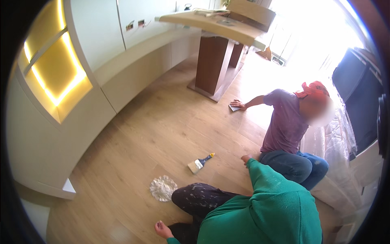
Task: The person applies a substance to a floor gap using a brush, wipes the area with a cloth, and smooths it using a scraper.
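Blue-handled, pale-bristled, yellow-tipped paintbrush (pixel 200 163)

"What colours are borne by the paintbrush (pixel 200 163)?"

"Dark blue is shown on the handle, yellow at its end, cream in the bristles."

"And left of the brush?"

"A crumpled bundle (pixel 163 188) is mottled off-white and grey-brown."

"Below the brush?"

"Black trousers (pixel 201 196) are flecked with white."

"Beneath the brush itself?"

"The floor (pixel 150 142) is streaked with pale-brown wood grain."

"Right of the brush?"

"Green is seen on a top (pixel 268 211), dusky purple on a shirt (pixel 286 118), red on a cap (pixel 313 89)."

"Beyond the brush?"

"A table base (pixel 210 63) is coloured reddish brown."
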A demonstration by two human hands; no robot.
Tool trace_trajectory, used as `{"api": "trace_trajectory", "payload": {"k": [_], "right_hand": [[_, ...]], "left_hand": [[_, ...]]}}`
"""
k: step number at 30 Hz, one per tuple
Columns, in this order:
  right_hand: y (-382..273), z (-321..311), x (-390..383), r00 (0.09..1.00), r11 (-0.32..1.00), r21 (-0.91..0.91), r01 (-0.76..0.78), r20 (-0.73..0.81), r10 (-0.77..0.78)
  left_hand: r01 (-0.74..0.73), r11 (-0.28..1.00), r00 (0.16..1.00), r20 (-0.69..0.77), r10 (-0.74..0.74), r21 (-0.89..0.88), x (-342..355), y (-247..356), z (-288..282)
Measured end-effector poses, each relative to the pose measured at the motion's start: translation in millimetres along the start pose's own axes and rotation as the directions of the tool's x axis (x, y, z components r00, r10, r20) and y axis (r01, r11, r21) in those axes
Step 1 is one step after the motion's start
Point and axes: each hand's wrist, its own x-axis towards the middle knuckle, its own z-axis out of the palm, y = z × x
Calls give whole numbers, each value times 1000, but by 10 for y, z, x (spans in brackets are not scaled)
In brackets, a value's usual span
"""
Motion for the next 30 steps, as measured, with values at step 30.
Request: {"api": "trace_trajectory", "payload": {"k": [30], "right_hand": [[-665, -7859, -2072, 120, 973, 150, 176, -984, 130]], "left_hand": [[215, 340, 22, 353, 935, -915, -3116, 6967, 1875]]}}
